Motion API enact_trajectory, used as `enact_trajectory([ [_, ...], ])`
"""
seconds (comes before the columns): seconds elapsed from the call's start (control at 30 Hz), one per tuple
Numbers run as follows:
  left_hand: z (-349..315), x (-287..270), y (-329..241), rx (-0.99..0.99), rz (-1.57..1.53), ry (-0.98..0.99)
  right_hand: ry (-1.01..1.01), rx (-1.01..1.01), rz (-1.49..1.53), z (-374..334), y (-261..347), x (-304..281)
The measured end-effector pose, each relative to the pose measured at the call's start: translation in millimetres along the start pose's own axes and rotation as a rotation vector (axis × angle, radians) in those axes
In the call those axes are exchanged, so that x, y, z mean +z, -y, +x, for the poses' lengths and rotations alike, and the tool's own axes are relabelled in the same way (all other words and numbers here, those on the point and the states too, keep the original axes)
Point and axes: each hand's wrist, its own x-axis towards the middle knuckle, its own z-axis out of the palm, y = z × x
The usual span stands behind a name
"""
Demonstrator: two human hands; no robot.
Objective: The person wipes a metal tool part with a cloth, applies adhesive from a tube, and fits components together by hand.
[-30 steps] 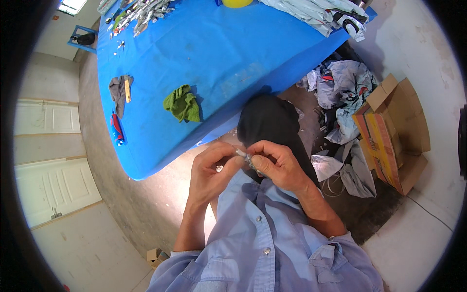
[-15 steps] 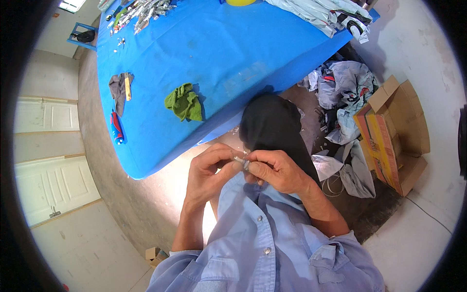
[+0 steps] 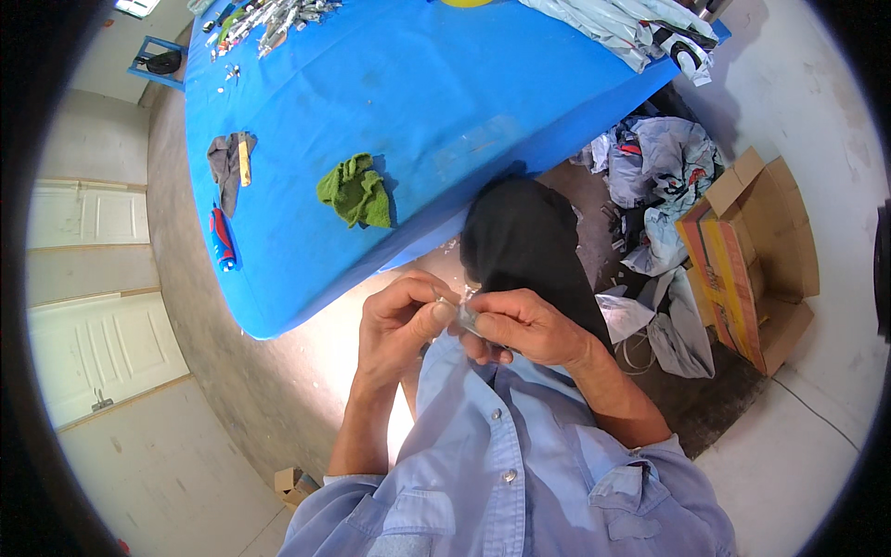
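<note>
Small greyish piece (image 3: 468, 319) pinched near frame centre, gripped by fingertips of left hand (image 3: 404, 323) and right hand (image 3: 531, 327). Green cloth (image 3: 356, 192) laid on blue tabletop (image 3: 422, 93), upper middle; open carton (image 3: 778, 227) seen at right.

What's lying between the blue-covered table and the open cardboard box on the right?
In the head view, a heap of crumpled pale-grey material lies on the floor between the blue-covered table and the open cardboard box.
</note>
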Motion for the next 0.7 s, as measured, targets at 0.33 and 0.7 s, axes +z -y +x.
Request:
enact_trajectory([
  [0.33,0,1,6,0.060,0.045,-0.060,-0.146,-0.123,-0.226,1,1,9],
  [0.7,1,-2,7,0.014,0.045,-0.024,-0.076,-0.069,0.098,2,-5,9],
])
